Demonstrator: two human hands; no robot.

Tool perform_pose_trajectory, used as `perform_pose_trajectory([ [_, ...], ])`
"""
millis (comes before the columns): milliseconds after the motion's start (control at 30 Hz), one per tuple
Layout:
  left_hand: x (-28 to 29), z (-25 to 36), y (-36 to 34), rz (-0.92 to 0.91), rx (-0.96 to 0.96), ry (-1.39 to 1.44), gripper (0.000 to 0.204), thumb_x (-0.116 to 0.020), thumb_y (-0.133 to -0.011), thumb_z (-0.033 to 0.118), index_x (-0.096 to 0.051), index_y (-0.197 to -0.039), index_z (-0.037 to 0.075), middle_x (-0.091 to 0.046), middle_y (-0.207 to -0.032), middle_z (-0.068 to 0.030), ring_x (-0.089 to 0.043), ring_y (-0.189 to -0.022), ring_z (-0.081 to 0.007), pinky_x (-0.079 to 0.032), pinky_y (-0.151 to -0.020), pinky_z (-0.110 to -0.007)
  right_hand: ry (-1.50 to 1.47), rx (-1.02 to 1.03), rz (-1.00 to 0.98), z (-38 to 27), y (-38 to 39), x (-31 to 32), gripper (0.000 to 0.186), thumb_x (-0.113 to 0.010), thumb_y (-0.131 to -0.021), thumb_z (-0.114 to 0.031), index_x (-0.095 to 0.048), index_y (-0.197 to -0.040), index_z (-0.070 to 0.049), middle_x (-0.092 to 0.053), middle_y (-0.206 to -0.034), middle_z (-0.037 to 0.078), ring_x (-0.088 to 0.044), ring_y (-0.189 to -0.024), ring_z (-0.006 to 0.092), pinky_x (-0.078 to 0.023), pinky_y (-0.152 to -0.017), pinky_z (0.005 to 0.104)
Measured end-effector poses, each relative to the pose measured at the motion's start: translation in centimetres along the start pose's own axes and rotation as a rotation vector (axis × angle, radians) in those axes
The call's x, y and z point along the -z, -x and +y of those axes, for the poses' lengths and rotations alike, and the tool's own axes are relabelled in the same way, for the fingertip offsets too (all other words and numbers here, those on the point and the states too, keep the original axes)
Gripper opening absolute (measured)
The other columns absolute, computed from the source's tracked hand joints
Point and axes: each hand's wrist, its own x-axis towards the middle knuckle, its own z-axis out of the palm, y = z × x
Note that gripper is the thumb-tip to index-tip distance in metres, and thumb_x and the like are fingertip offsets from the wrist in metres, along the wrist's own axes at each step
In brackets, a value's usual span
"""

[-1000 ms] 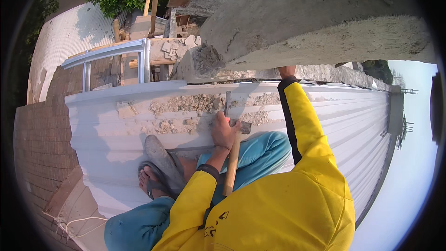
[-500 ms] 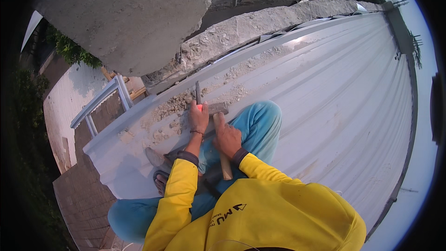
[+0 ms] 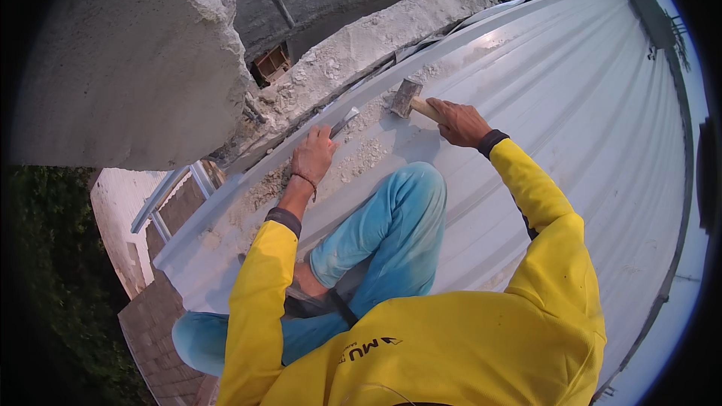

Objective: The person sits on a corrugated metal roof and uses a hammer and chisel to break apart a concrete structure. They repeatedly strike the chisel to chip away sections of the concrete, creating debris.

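My left hand (image 3: 314, 155) is closed round a metal chisel (image 3: 345, 122), just beside the broken foot of a concrete wall. The chisel's shiny end sticks out past my fingers, up and to the right; its other end is hidden by my hand. To the right, my right hand (image 3: 460, 125) grips the wooden handle of a hammer (image 3: 407, 98). Its blocky, dusty head hangs over the roof sheet, apart from the chisel. Crumbled mortar (image 3: 364, 156) lies on the metal just below both tools.
A rough concrete ledge (image 3: 361, 53) runs along the roof's far side. At the upper left looms a thick concrete wall (image 3: 128, 68) with a jagged edge. Ribbed metal roofing (image 3: 549, 143) stretches right. Lower down at left are a metal frame (image 3: 162, 199) and a tiled roof (image 3: 162, 323).
My right hand has swung the hammer up and right, away from my left hand. My left hand has moved slightly forward with the chisel, which now tilts right. The view has shifted.
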Motion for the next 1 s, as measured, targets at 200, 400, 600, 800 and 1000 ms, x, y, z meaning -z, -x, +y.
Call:
perform_pose_trajectory([
  [200, -0.1, -0.7, -3.1, 0.242, -0.133, -0.218, 0.026, -0.071, -0.084, 0.017, -0.052, -0.101, 0.009, -0.048, -0.105, -0.0120, -0.063, -0.090, -0.0307, -0.056, -0.067, -0.040, 0.400, -0.145, 0.073, 7.1, -0.3, -1.2, 0.054, -0.066, -0.082, -0.013, -0.050, -0.133, -0.020, -0.062, -0.107, 0.007, -0.062, -0.102, 0.0270, -0.043, -0.095, 0.0414],
  [400, 0.2, -2.6, -3.7, 0.074, -0.239, -0.411, 0.028, -0.073, -0.079, 0.014, -0.054, -0.100, 0.010, -0.051, -0.114, -0.0117, -0.063, -0.091, -0.0260, -0.057, -0.066, -0.034, 0.278, -0.207, 0.488, 8.3, -1.6, -3.3, 0.050, -0.062, -0.077, -0.015, -0.056, -0.127, -0.018, -0.055, -0.119, 0.006, -0.046, -0.119, 0.0290, -0.027, -0.108, 0.0483],
  [600, 0.1, -3.6, -4.0, -0.003, -0.301, -0.422, 0.013, -0.061, -0.085, 0.013, -0.054, -0.096, 0.011, -0.056, -0.120, -0.0120, -0.063, -0.093, -0.0234, -0.057, -0.067, -0.034, 0.257, -0.188, 0.426, 10.0, -2.1, -3.5, 0.055, -0.057, -0.073, -0.026, -0.053, -0.127, -0.015, -0.052, -0.120, 0.009, -0.043, -0.119, 0.0312, -0.024, -0.110, 0.0517],
  [800, 1.1, -3.6, -4.7, -0.123, -0.253, -0.329, 0.017, -0.063, -0.087, 0.015, -0.063, -0.103, 0.012, -0.059, -0.116, -0.0112, -0.067, -0.086, -0.0245, -0.057, -0.067, -0.036, 0.248, -0.203, 0.352, 10.8, -2.4, -3.8, 0.056, -0.054, -0.077, -0.033, -0.055, -0.129, -0.012, -0.052, -0.120, 0.011, -0.043, -0.120, 0.0323, -0.020, -0.110, 0.0552],
  [1000, 1.1, -3.6, -4.6, -0.169, -0.183, -0.285, 0.019, -0.064, -0.083, 0.017, -0.064, -0.102, 0.018, -0.059, -0.103, -0.0005, -0.064, -0.077, -0.0165, -0.054, -0.055, -0.030, 0.313, -0.199, 0.315, 11.5, -2.6, -4.3, 0.053, -0.046, -0.087, -0.040, -0.056, -0.130, -0.011, -0.053, -0.119, 0.011, -0.045, -0.119, 0.0325, -0.019, -0.110, 0.0573],
])
